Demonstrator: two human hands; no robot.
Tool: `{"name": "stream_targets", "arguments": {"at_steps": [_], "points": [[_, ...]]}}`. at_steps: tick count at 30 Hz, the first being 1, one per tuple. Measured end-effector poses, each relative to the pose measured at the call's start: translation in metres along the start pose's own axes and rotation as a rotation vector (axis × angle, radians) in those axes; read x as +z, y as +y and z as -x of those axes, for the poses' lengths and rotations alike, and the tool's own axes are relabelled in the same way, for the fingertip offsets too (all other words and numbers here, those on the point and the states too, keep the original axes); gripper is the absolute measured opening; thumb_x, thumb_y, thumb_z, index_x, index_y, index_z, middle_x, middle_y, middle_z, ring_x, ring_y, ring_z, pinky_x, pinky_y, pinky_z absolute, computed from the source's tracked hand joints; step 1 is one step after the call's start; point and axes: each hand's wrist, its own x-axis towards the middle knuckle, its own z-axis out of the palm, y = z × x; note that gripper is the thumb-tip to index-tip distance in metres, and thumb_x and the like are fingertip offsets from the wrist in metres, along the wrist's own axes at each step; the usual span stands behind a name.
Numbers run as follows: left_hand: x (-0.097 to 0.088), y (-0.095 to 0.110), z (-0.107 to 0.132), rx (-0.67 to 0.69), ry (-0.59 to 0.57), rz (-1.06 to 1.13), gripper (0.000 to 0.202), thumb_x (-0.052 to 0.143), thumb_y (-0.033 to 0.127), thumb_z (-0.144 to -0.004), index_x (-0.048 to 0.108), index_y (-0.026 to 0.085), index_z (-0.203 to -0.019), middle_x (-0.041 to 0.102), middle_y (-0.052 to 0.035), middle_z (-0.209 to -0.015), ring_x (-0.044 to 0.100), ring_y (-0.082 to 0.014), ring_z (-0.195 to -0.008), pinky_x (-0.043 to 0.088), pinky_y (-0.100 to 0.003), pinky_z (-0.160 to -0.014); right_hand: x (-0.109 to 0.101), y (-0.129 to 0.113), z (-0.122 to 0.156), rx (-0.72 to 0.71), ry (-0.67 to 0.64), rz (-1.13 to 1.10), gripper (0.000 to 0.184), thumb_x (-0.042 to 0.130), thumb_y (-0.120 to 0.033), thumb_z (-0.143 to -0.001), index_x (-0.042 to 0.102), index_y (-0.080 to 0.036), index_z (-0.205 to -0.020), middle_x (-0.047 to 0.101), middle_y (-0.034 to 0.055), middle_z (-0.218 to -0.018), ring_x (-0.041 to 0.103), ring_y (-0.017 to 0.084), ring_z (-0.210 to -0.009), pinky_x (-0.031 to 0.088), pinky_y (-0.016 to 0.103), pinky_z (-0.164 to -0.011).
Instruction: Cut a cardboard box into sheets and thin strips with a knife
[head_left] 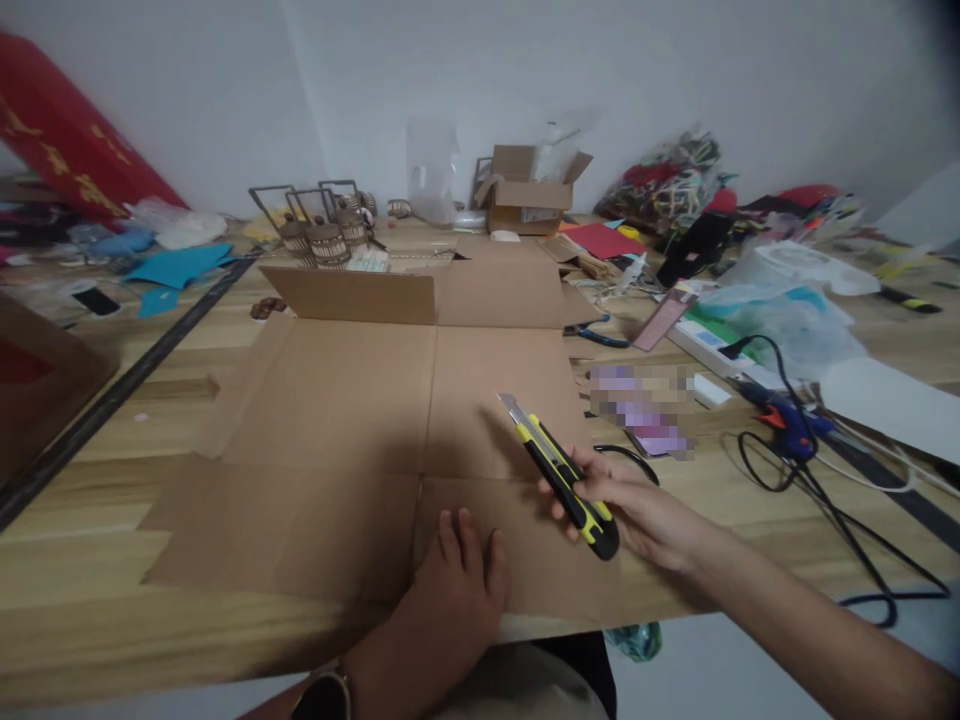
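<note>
A flattened cardboard box point(345, 395) lies opened out on the wooden table, with creases running across it and one far flap standing partly up. On its near edge rests my left hand point(461, 575), palm down with the fingers stretched out. My right hand point(622, 500) grips a yellow and black utility knife point(562, 472) above the right part of the cardboard. The knife's blade is out and points up and to the left, apart from the cardboard.
To the right are a blue glue gun point(791, 430) with black cable, a power strip point(712, 345) and blue-handled pliers point(600, 332). Small barrel-shaped wooden models point(326, 240) and an open carton point(529, 205) stand at the back. A long dark strip point(142, 375) runs along the left.
</note>
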Motion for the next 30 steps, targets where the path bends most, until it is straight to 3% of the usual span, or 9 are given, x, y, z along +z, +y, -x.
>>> {"name": "stream_targets", "arguments": {"at_steps": [3,5,9,12,14,17,20,24,30], "points": [[-0.007,0.001,-0.003,-0.014,-0.051,0.049,0.038,0.056,0.022,-0.095,0.061,0.01,-0.131,0.067,-0.0332,-0.119,0.07,-0.0427,-0.106,0.06,-0.048,-0.071,0.001,-0.019,-0.019,-0.042,-0.05,0.289,0.048,0.073,-0.05,-0.08,0.049,-0.022,-0.111,0.066,-0.0023,-0.079,0.061,0.01,-0.055,0.047,0.022,-0.049],[-0.01,0.002,-0.006,-0.024,-0.079,0.066,0.037,0.054,0.022,-0.096,0.061,0.009,-0.13,0.067,-0.0335,-0.119,0.07,-0.043,-0.105,0.06,-0.046,-0.069,0.007,-0.029,-0.034,-0.071,-0.161,0.547,0.042,0.063,-0.054,-0.088,0.049,-0.021,-0.11,0.06,-0.0055,-0.071,0.056,0.009,-0.051,0.043,0.021,-0.048],[-0.018,0.001,-0.012,-0.035,-0.137,0.093,0.037,0.051,0.019,-0.096,0.062,0.006,-0.129,0.066,-0.034,-0.118,0.071,-0.0428,-0.103,0.059,-0.047,-0.07,0.027,-0.039,-0.061,-0.213,-0.323,1.011,0.02,0.059,-0.036,-0.09,0.05,-0.019,-0.097,0.066,0.002,-0.083,0.063,0.015,-0.071,0.048,0.028,-0.065],[-0.029,-0.01,-0.018,-0.032,-0.223,0.205,0.044,0.054,0.024,-0.095,0.059,0.002,-0.133,0.066,-0.0327,-0.119,0.069,-0.0411,-0.106,0.058,-0.051,-0.08,0.042,-0.037,-0.076,-0.386,-0.351,1.324,0.022,0.053,-0.025,-0.091,0.055,-0.017,-0.112,0.07,0.0099,-0.104,0.065,0.019,-0.09,0.047,0.031,-0.077],[-0.037,-0.022,-0.019,-0.037,-0.278,0.34,0.058,0.061,0.037,-0.091,0.055,0.003,-0.137,0.064,-0.0298,-0.124,0.062,-0.0444,-0.117,0.051,-0.06,-0.094,0.05,-0.034,-0.083,-0.393,-0.403,1.514,0.029,0.051,-0.026,-0.094,0.056,-0.017,-0.121,0.07,0.0124,-0.112,0.066,0.023,-0.097,0.046,0.032,-0.078],[-0.046,-0.036,-0.019,-0.072,-0.358,0.532,0.069,0.068,0.051,-0.082,0.054,0.013,-0.138,0.059,-0.0227,-0.132,0.044,-0.0504,-0.134,0.034,-0.069,-0.108,0.058,-0.03,-0.087,-0.339,-0.396,1.78,0.027,0.05,-0.023,-0.094,0.059,-0.015,-0.119,0.073,0.0136,-0.103,0.068,0.026,-0.091,0.044,0.031,-0.069],[-0.05,-0.042,-0.02,-0.131,-0.427,0.628,0.067,0.073,0.048,-0.079,0.054,0.02,-0.137,0.05,-0.0209,-0.142,0.033,-0.0511,-0.141,0.031,-0.068,-0.11,0.063,-0.026,-0.087,-0.352,-0.39,1.883,0.026,0.047,-0.019,-0.094,0.058,-0.013,-0.116,0.073,0.0141,-0.099,0.069,0.026,-0.088,0.043,0.031,-0.067],[-0.05,-0.046,-0.024,-0.136,-0.505,0.667,0.07,0.075,0.046,-0.078,0.053,0.02,-0.139,0.032,-0.0269,-0.156,0.028,-0.0531,-0.143,0.033,-0.066,-0.11,0.063,-0.021,-0.084,-0.35,-0.418,1.842,0.026,0.044,-0.02,-0.096,0.057,-0.014,-0.117,0.073,0.0136,-0.097,0.068,0.025,-0.086,0.043,0.031,-0.067],[-0.044,-0.046,-0.023,-0.109,-0.467,0.647,0.076,0.076,0.049,-0.078,0.051,0.013,-0.14,0.031,-0.0317,-0.156,0.029,-0.0503,-0.144,0.036,-0.064,-0.109,0.066,-0.018,-0.085,-0.316,-0.418,1.818,0.025,0.044,-0.022,-0.097,0.058,-0.013,-0.115,0.073,0.0143,-0.099,0.068,0.026,-0.088,0.042,0.031,-0.066]]}}
